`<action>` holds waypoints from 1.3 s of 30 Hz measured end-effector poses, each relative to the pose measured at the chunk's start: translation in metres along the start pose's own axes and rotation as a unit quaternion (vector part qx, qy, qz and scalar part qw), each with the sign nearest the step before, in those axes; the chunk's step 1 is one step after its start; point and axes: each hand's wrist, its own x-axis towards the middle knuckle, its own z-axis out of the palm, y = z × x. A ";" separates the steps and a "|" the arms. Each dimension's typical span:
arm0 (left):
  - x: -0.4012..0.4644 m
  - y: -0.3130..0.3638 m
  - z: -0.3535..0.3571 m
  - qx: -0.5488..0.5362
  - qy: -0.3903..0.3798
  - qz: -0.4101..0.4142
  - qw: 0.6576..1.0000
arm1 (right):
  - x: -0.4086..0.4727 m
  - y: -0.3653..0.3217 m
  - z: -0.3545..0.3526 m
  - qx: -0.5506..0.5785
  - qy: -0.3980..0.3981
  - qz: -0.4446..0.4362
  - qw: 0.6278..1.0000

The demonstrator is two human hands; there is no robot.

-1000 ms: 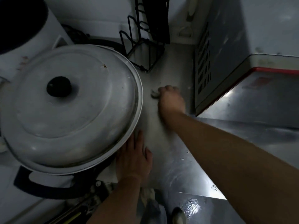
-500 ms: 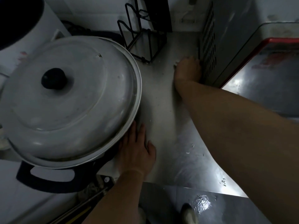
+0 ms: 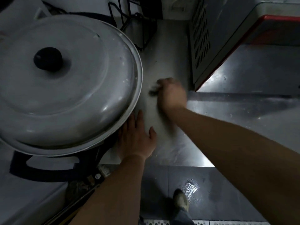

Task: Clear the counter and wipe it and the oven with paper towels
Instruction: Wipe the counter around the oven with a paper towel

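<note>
Pulled back from the oven (image 3: 215, 38) vent, my right hand (image 3: 172, 93) now sits mid-counter (image 3: 170, 54), blurred, curled round a dark wad of paper towel (image 3: 152, 92). I keep my left hand (image 3: 136, 137) flat, fingers straight, beside the big lidded pot (image 3: 68, 85) near the counter's front edge.

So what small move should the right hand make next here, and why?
Probably sweep the wad on toward the counter edge. The right hand presses it mid-strip between pot and oven, and the near stretch looks unwiped. Left hand lies flat.
</note>
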 end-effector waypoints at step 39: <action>-0.025 -0.027 -0.003 0.036 -0.004 0.121 0.992 | 0.033 0.020 -0.042 -0.073 -0.139 -0.012 0.988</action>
